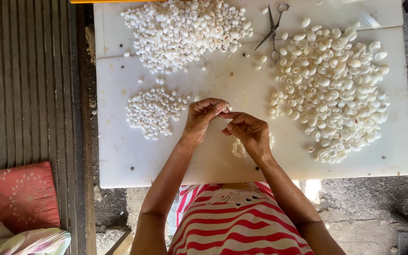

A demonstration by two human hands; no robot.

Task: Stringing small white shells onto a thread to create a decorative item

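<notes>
My left hand [203,118] and my right hand [247,133] meet fingertip to fingertip over the middle of a white board [128,160]. The left fingers pinch a small white shell [227,108]. The right fingers are closed as if on a thin thread, which I cannot make out. A short strung cluster of white shells [237,148] lies on the board under my right hand, partly hidden by it.
Three heaps of white shells lie on the board: a small one [152,111] at left, a big one [187,30] at the far middle, the largest [336,89] at right. Steel scissors [274,30] lie between them. A red cushion [17,196] sits lower left.
</notes>
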